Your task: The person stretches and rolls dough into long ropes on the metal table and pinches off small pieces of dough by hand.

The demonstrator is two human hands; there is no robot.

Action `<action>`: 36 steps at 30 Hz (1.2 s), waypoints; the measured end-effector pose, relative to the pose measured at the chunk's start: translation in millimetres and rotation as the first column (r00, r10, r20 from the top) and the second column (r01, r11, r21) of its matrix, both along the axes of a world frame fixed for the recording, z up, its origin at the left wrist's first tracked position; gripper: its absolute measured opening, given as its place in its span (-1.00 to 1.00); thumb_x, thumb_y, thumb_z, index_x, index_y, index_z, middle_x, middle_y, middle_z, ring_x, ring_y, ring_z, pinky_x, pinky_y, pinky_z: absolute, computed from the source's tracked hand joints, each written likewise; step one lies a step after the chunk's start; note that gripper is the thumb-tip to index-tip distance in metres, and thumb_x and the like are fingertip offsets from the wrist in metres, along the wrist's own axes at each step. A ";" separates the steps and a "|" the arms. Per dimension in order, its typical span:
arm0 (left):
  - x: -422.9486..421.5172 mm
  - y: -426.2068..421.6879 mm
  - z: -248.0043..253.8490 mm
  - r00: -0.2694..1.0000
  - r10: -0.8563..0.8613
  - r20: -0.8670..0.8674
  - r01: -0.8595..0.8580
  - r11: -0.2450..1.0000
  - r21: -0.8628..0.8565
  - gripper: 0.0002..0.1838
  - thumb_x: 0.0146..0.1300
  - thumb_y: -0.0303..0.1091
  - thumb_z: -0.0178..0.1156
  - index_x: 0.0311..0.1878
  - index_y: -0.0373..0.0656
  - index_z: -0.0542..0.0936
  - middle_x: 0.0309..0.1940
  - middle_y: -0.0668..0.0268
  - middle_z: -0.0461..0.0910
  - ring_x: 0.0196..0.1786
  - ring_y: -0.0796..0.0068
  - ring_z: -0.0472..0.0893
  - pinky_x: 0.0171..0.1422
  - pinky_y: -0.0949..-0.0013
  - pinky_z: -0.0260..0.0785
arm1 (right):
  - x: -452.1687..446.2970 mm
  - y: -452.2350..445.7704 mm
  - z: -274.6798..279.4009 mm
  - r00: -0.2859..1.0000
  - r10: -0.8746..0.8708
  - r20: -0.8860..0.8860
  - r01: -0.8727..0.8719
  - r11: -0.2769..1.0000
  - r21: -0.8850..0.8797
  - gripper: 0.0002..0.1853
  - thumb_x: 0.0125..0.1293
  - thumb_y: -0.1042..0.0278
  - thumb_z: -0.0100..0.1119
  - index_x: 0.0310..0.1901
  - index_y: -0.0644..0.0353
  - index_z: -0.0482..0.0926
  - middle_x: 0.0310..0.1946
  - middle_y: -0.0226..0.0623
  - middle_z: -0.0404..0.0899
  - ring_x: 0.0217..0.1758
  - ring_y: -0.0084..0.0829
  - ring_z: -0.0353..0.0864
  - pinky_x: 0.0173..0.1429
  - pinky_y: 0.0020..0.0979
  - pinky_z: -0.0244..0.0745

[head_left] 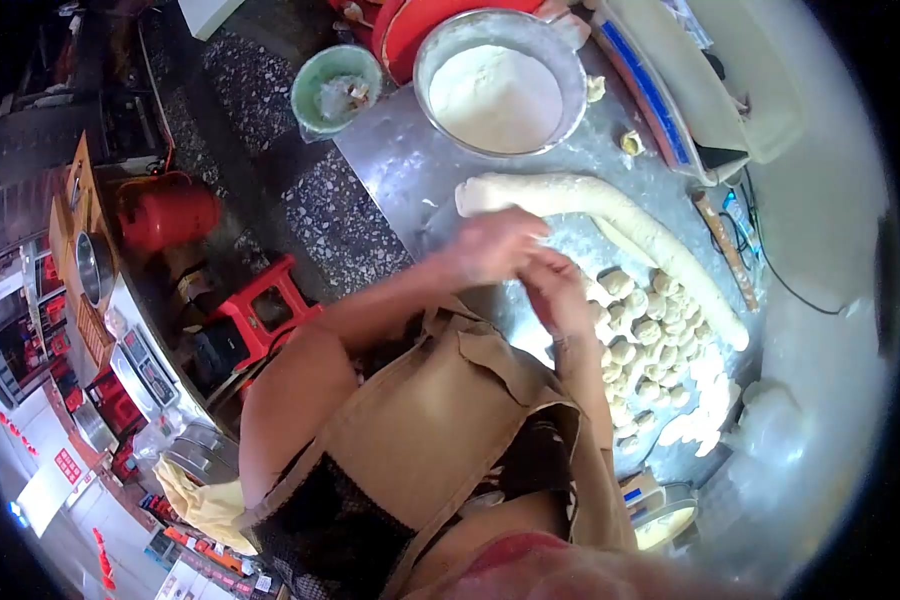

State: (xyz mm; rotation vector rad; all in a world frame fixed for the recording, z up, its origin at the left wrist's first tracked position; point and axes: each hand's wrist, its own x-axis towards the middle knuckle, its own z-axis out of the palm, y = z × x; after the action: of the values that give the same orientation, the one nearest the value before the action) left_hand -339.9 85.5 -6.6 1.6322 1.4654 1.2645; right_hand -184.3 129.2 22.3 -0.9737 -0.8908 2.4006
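Above the steel table, my left hand [500, 243] meets my right hand [555, 288] at the fingertips. Motion smears the left fingers. The right fingers are drawn together, and whatever they hold is hidden. Just beyond the hands lies a long, thick roll of pale dough [640, 228], curving to the right. Many small round dough pieces [647, 331] are grouped to the right of my right hand. A metal bowl of white flour [498, 100] sits at the table's far side.
A green bin [336, 90] stands beyond the table's left corner. On the right are a wooden stick [725, 250], a long container [660, 95] and a round dial scale [667, 520]. A red stool [270, 308] and red gas cylinder [175, 220] are at left.
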 end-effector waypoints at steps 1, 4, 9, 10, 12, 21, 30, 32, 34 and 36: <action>-32.3 -13.4 -3.6 0.945 0.107 -0.309 -0.131 0.990 -0.058 -0.72 0.08 -0.42 0.23 -0.09 -0.13 0.58 -0.16 0.11 0.58 -0.11 0.21 0.63 -0.04 0.21 0.49 | -10.4 -6.2 9.7 0.992 0.101 0.074 -0.107 0.991 0.082 -0.79 0.33 0.48 0.14 -0.04 0.23 0.64 -0.13 -0.33 0.64 -0.12 -0.58 0.56 0.03 -0.50 0.45; -134.7 -26.0 20.0 0.255 0.740 -0.622 -0.707 0.582 0.402 -0.92 0.13 -0.42 0.12 -0.31 -0.12 0.57 -0.39 0.22 0.52 -0.33 0.26 0.52 -0.21 0.26 0.34 | -9.4 -1.0 11.9 0.986 0.102 0.133 -0.120 0.984 0.134 -0.79 0.34 0.43 0.15 -0.04 0.26 0.64 -0.21 -0.41 0.63 -0.16 -0.60 0.53 0.00 -0.52 0.42; -310.4 12.5 -20.3 -0.097 0.622 -0.777 -0.629 0.567 0.532 -0.47 0.23 0.19 0.11 0.16 0.11 0.56 0.08 0.08 0.49 0.08 0.12 0.48 0.12 -0.10 0.28 | 14.3 79.3 -32.0 0.775 -0.411 0.480 0.088 0.822 0.563 -0.75 0.29 0.31 0.20 -0.11 0.31 0.63 -0.38 -0.42 0.62 -0.33 -0.63 0.51 -0.21 -0.53 0.43; -355.5 16.5 -61.1 -0.124 0.514 -0.849 -0.736 0.526 0.427 -0.36 0.17 0.26 0.14 0.30 0.30 0.36 0.24 0.07 0.33 0.23 -0.01 0.33 0.22 -0.25 0.13 | 23.6 107.3 -59.4 0.654 -0.545 0.525 -0.030 0.675 0.737 -0.71 0.20 0.30 0.25 -0.12 0.30 0.63 -0.37 -0.25 0.67 -0.35 -0.45 0.61 -0.19 -0.45 0.49; -405.7 31.6 -98.1 0.010 0.465 -0.885 -0.882 0.422 0.211 0.00 0.03 0.38 0.20 0.50 0.43 -0.04 0.49 0.02 -0.04 0.47 -0.26 -0.03 0.32 -0.55 -0.23 | 28.5 149.8 -88.2 0.482 -0.686 0.545 -0.067 0.591 0.804 -0.50 0.10 0.22 0.31 0.04 0.31 0.50 -0.13 0.00 0.59 -0.10 -0.13 0.61 0.04 -0.25 0.50; -198.9 110.2 50.1 0.139 0.842 -0.521 -0.312 0.536 0.784 -0.49 0.21 -0.08 0.29 0.12 -0.17 0.45 0.14 0.07 0.40 0.24 0.06 0.33 0.23 -0.04 0.19 | -6.6 207.9 -143.1 0.179 -0.791 0.585 -0.126 0.571 0.811 -0.46 0.01 0.24 0.35 -0.03 0.33 0.36 -0.09 0.09 0.46 0.03 0.08 0.45 0.11 -0.09 0.41; 47.8 127.0 17.8 0.977 0.074 0.202 -0.081 0.996 0.027 -0.57 0.21 -0.53 0.21 0.17 -0.20 0.44 0.15 0.13 0.45 0.13 0.28 0.49 0.07 0.36 0.44 | 20.5 147.6 -76.0 0.707 -0.626 0.330 0.344 0.711 0.613 -0.52 0.02 0.32 0.37 -0.05 0.38 0.45 -0.20 -0.02 0.57 -0.25 -0.17 0.65 -0.16 -0.29 0.57; 53.0 131.1 9.3 0.953 0.207 -0.221 -0.140 0.949 0.282 -0.55 0.22 -0.44 0.24 0.19 -0.22 0.46 0.13 0.09 0.46 0.03 0.31 0.57 -0.01 0.37 0.49 | 27.9 128.0 -44.1 0.798 -0.567 0.202 0.418 0.763 0.492 -0.55 0.02 0.38 0.39 -0.07 0.37 0.48 -0.21 -0.05 0.60 -0.24 -0.20 0.66 -0.15 -0.31 0.58; 47.9 123.3 19.6 0.983 0.061 0.174 -0.057 0.998 -0.029 -0.54 0.26 -0.42 0.22 0.23 -0.22 0.44 0.13 0.10 0.47 0.00 0.38 0.58 -0.02 0.40 0.49 | 41.7 105.8 -12.4 0.761 -0.595 0.258 0.218 0.610 0.762 -0.55 0.03 0.39 0.39 -0.05 0.34 0.48 -0.20 -0.06 0.60 -0.22 -0.18 0.66 -0.13 -0.30 0.58; 42.5 116.0 29.1 0.856 0.004 0.517 0.210 0.912 -0.354 -0.54 0.30 -0.37 0.22 0.25 -0.25 0.45 0.03 0.15 0.56 -0.09 0.50 0.60 -0.02 0.45 0.49 | 53.6 84.0 4.9 0.726 -0.625 0.288 -0.115 0.304 0.946 -0.52 0.04 0.41 0.39 0.02 0.25 0.47 -0.18 -0.07 0.58 -0.15 -0.12 0.63 -0.09 -0.29 0.57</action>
State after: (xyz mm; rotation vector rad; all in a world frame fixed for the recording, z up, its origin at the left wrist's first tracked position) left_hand -297.4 201.6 22.5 0.9898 1.1794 1.1264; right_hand -130.8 213.2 27.2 -1.2229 -1.8439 0.7766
